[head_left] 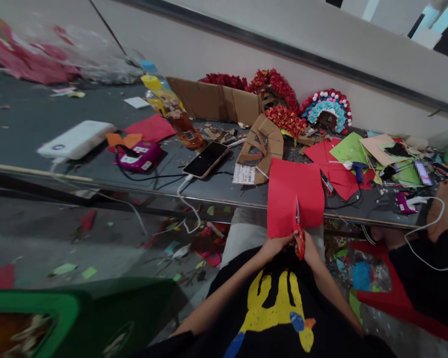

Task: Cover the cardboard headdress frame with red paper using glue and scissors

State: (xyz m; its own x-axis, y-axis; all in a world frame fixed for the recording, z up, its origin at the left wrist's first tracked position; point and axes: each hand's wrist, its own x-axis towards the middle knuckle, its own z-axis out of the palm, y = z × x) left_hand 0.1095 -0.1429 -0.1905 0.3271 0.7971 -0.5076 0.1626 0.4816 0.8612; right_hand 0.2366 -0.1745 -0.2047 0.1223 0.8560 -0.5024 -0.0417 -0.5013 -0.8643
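Note:
A red paper sheet (293, 186) hangs partly over the table's front edge, above my lap. My left hand (278, 245) pinches its lower edge. My right hand (308, 248) is closed around the red handles of a pair of scissors (298, 219). The blades point away from me and lie at the sheet's lower middle, slightly right of my left fingers. Just beyond the sheet's left side rests a curved cardboard piece (272, 139) with a white label. A cutter (326, 183) lies by the sheet's right edge.
A phone (206, 159), a bottle (181, 122), a purple device (141, 156) and a white power bank (76, 139) stand left on the table (18, 119). Flowered arches (326, 110) lean at the back. A glue gun (358, 171) and a person's arm (438, 214) are right; a green bin (108, 308) is lower left.

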